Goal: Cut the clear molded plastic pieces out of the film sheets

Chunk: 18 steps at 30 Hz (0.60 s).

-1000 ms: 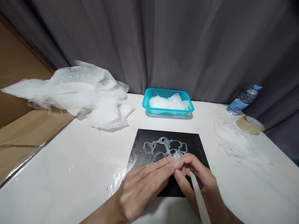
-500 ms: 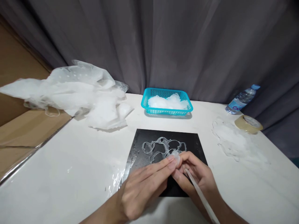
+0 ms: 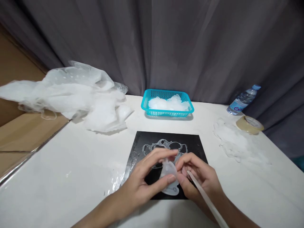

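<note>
A small translucent plastic piece (image 3: 170, 171), rounded and with a little ring mark near its lower end, is between my hands above a black board (image 3: 147, 180). My left hand (image 3: 144, 177) has its thumb on the front of the piece and its fingers curved over the top. My right hand (image 3: 199, 177) pinches the piece's right edge with thumb and forefinger. Across that palm lies a long, thin whitish stick-like tool (image 3: 206, 198); its tip is hidden by the fingers. On the board behind lie clear cut-out plastic frames (image 3: 163, 144), partly covered by my left hand.
A blue basket (image 3: 167, 113) holding white translucent pieces stands at the back. Crumpled translucent sheets (image 3: 78, 98) are heaped at the left, beside cardboard (image 3: 30, 133). At the right are a water bottle (image 3: 243, 101), a tape roll (image 3: 250, 125) and a clear plastic sheet (image 3: 235, 139).
My left hand has opened out from flat, joined fingers, with thumb and fingers now apart around the piece. More of the piece shows, upright. My right hand has barely moved.
</note>
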Tool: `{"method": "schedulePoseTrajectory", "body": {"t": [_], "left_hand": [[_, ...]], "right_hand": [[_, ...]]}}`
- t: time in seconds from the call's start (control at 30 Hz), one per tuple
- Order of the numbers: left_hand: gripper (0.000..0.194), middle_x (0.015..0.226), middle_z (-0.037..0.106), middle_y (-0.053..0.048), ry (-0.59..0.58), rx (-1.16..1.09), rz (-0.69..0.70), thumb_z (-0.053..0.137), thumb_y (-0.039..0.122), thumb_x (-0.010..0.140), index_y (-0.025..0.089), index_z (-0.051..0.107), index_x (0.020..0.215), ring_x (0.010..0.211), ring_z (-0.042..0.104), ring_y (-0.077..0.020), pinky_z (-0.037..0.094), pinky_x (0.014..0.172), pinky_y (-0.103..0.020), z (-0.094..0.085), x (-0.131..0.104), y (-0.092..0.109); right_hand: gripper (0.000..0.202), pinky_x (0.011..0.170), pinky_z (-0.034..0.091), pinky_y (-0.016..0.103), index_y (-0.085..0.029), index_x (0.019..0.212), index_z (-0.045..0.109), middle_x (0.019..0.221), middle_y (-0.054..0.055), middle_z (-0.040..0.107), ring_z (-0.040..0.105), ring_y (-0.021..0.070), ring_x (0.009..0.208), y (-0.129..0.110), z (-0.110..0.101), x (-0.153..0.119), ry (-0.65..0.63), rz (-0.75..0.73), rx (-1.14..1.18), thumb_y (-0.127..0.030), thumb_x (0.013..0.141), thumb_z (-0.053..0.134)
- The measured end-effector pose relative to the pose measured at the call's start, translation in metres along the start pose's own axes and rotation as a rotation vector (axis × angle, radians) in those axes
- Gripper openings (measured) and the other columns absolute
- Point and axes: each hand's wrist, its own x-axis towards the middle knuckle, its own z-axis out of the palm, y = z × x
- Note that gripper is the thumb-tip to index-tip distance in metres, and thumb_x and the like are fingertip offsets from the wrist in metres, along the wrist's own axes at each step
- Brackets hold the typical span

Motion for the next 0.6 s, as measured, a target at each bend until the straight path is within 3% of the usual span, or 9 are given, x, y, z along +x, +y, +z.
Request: {"method": "schedulePoseTrajectory", "body": {"t": [0.1, 0.2, 0.4, 0.6], "left_hand": [[0.025, 0.106, 0.075, -0.003, 0.016, -0.072, 0.012, 0.072, 0.017, 0.100, 0.030, 0.076, 0.120, 0.099, 0.072, -0.0168, 0.059, 0.090, -0.027, -0.003, 0.002, -0.003], [0.020, 0.101, 0.076, -0.002, 0.067, -0.132, 0.078, 0.072, 0.010, 0.098, 0.027, 0.077, 0.108, 0.099, 0.072, -0.0163, 0.059, 0.092, -0.028, -0.003, 0.001, -0.007], [0.022, 0.102, 0.078, -0.003, 0.098, -0.207, 0.146, 0.069, 0.006, 0.099, 0.024, 0.076, 0.109, 0.100, 0.075, -0.0178, 0.056, 0.111, -0.042, 0.000, 0.000, -0.005], [0.028, 0.104, 0.080, -0.001, 0.068, -0.185, 0.158, 0.070, 0.001, 0.096, 0.024, 0.072, 0.111, 0.104, 0.076, -0.0179, 0.051, 0.116, -0.044, 0.000, -0.001, -0.002]], "right_hand": [[0.013, 0.058, 0.040, 0.023, -0.024, 0.095, 0.066, 0.077, -0.004, 0.053, 0.050, 0.0112, 0.064, -0.004, -0.002, 0.001, 0.048, -0.175, -0.169, -0.012, 0.089, 0.067], [0.024, 0.062, 0.045, 0.025, -0.025, 0.105, 0.066, 0.082, -0.002, 0.061, 0.054, 0.0138, 0.070, -0.007, -0.004, 0.003, 0.065, -0.338, -0.276, -0.008, 0.088, 0.067], [0.018, 0.067, 0.050, 0.028, -0.018, 0.101, 0.068, 0.085, 0.003, 0.070, 0.061, 0.0155, 0.074, -0.019, -0.005, 0.008, 0.092, -0.630, -0.444, -0.005, 0.088, 0.068], [0.017, 0.070, 0.055, 0.027, -0.016, 0.096, 0.070, 0.081, 0.003, 0.073, 0.065, 0.0141, 0.073, -0.025, -0.006, 0.006, 0.135, -0.704, -0.601, -0.001, 0.088, 0.069]]}}
